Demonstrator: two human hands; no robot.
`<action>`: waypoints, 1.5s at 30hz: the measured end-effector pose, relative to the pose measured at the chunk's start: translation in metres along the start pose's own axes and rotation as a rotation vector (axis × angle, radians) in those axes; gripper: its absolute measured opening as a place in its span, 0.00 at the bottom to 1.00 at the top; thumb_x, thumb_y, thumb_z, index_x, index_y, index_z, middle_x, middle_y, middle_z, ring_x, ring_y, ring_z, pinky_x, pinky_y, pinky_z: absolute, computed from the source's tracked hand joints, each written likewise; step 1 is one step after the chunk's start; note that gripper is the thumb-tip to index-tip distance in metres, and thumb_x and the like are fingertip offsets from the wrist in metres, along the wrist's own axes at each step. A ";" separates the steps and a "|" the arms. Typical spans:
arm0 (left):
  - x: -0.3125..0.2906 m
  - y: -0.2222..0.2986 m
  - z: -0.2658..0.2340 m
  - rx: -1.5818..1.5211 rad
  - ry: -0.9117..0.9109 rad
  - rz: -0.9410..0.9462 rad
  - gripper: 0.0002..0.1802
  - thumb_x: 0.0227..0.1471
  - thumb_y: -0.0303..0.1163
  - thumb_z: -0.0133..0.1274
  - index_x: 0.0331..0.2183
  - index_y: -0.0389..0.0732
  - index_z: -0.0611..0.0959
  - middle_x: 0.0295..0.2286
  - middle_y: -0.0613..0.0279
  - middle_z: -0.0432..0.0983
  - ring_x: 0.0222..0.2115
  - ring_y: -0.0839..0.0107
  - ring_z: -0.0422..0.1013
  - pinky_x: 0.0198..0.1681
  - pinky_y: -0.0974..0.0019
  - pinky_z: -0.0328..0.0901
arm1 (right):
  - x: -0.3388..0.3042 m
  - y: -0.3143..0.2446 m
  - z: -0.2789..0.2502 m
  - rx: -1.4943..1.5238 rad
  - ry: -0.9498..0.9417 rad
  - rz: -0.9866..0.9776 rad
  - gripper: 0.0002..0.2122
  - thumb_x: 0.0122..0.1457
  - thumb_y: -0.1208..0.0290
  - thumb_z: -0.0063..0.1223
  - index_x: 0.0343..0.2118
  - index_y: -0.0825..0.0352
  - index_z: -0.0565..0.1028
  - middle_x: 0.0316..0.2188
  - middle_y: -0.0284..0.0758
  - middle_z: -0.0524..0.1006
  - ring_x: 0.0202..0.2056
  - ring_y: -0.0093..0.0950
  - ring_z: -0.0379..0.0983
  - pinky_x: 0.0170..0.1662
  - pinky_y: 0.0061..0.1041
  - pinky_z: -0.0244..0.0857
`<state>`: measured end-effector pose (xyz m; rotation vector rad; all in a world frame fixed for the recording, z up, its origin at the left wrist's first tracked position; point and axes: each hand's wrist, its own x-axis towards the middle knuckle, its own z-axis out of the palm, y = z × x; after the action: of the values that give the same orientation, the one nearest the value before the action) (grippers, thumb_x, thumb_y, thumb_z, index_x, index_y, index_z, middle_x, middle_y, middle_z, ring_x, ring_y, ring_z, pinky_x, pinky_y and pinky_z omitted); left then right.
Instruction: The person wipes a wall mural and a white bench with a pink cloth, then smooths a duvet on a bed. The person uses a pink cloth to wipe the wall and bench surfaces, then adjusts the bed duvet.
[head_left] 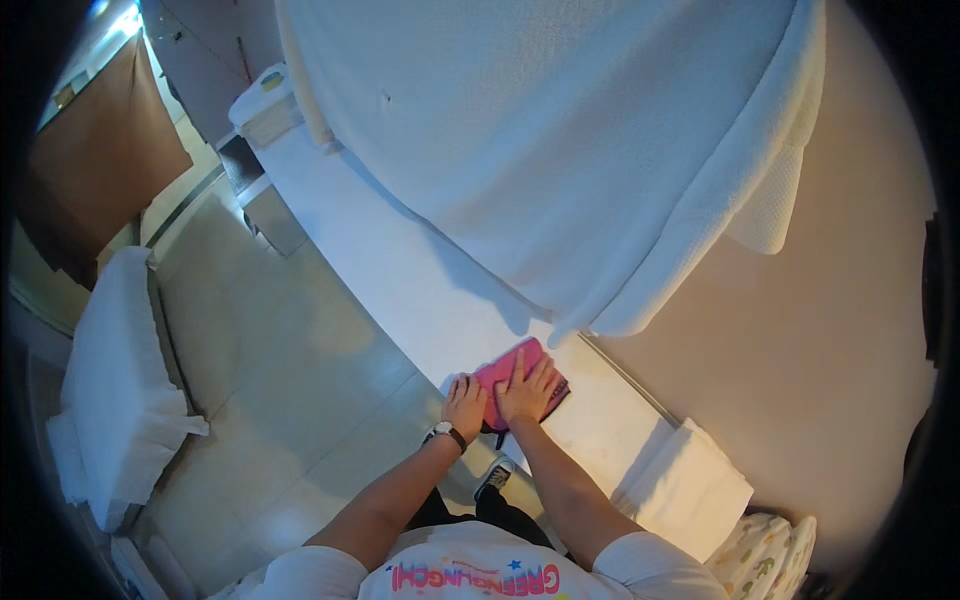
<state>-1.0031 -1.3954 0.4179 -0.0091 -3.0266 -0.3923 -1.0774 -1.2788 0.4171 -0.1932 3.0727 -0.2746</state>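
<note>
A folded pink fabric item (490, 378) with dark trim lies flat on a long white-covered surface (400, 290), close to its near left edge. My right hand (524, 395) lies on top of it with the fingers spread. At its left side rests my left hand (464, 406), fingers stretched out, touching the item's edge; a watch is on that wrist. A dark strap or corner hangs out below the pink fabric, between my hands. I cannot tell exactly what kind of item it is, since my hands cover part of it.
A large white blanket (560, 130) hangs over the far part of the surface. Folded white cloth (690, 490) lies at the right, near a patterned cushion (775, 555). To the left are tiled floor (270, 350), a white-draped piece of furniture (120, 390) and a brown curtain (110, 150).
</note>
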 end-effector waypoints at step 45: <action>-0.037 0.085 0.026 0.126 0.234 0.593 0.05 0.44 0.34 0.47 0.26 0.47 0.75 0.26 0.64 0.66 0.33 0.66 0.65 0.43 0.61 0.60 | -0.103 0.105 -0.017 -0.011 0.180 0.020 0.34 0.51 0.64 0.46 0.62 0.67 0.53 0.62 0.54 0.50 0.64 0.49 0.42 0.64 0.51 0.34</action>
<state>-0.9667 -1.3067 0.4114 -0.7684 -2.6387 -0.1336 -0.9885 -1.1604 0.4189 -0.1464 3.2529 -0.2892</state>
